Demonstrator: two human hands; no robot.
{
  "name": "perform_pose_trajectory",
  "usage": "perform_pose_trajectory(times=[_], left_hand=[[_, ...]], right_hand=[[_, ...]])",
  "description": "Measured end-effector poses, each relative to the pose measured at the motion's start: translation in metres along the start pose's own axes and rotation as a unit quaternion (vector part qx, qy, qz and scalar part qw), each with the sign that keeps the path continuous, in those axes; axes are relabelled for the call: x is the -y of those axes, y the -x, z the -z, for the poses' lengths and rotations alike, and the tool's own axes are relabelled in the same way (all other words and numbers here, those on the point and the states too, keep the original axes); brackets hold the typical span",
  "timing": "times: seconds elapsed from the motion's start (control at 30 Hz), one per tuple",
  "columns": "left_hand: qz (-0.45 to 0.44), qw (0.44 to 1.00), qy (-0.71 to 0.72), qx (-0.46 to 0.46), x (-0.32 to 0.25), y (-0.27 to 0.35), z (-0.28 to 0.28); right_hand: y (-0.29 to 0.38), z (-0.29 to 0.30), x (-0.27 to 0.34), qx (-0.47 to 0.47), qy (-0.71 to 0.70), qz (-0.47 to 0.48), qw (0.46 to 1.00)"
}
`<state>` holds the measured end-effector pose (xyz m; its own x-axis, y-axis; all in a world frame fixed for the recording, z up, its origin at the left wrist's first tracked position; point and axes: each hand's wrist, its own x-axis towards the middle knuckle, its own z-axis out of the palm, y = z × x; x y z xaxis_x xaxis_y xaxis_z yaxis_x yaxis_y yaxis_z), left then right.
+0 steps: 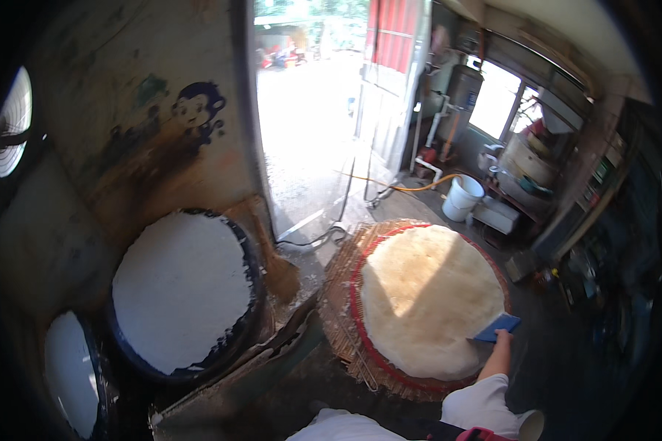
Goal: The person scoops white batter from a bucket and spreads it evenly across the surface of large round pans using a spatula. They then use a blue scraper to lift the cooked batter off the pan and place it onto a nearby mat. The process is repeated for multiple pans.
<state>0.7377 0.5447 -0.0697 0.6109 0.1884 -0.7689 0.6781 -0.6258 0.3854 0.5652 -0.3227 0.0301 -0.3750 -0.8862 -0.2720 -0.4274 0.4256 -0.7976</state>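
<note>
My right hand (503, 334) grips a flat blue scraper (492, 328). The scraper's pale edge meets the near right side of a large round slab of cream-coloured, dough-like material (419, 297). This slab fills a round tray with a red rim (358, 308), and a wedge of sunlight falls across its top. Under the tray lies a layer of woven straw or bamboo matting (334, 325). My left hand is out of view; only a white sleeve or garment (345, 427) shows at the bottom edge.
A wide dark vat (256, 308) of white material stands on the left, with a second white-filled vessel (74, 369) nearer. A low ledge (243, 366) runs between vat and tray. Beyond are a doorway with a clear curtain (389, 110), a white bucket (463, 198) and an orange hose (419, 189).
</note>
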Motion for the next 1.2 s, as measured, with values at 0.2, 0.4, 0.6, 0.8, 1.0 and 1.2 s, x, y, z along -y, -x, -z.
perform_pose_trajectory(times=[0.2,0.4,0.6,0.8,1.0,1.2], left_hand=[[0.098,0.990,0.102,-0.024,0.151,0.066,-0.035],[0.056,0.998,-0.025,0.007,0.276,0.117,-0.111],[0.188,0.927,0.296,-0.136,0.331,0.134,-0.119],[0.271,0.829,0.464,-0.155,0.387,0.156,-0.110],[0.283,0.726,0.593,-0.204,0.405,0.199,-0.069],[0.341,0.690,0.611,-0.185,0.433,0.221,-0.063]], right_hand=[[0.058,-0.032,0.065,0.229,-0.249,0.054,0.939],[0.287,-0.145,0.085,0.594,-0.173,0.034,0.785],[0.599,-0.193,0.021,0.737,-0.057,0.026,0.673],[0.875,-0.128,-0.097,0.882,0.108,0.111,0.446],[1.067,-0.105,-0.236,0.876,0.031,0.186,0.445],[1.176,-0.145,-0.296,0.789,-0.063,0.369,0.487]])
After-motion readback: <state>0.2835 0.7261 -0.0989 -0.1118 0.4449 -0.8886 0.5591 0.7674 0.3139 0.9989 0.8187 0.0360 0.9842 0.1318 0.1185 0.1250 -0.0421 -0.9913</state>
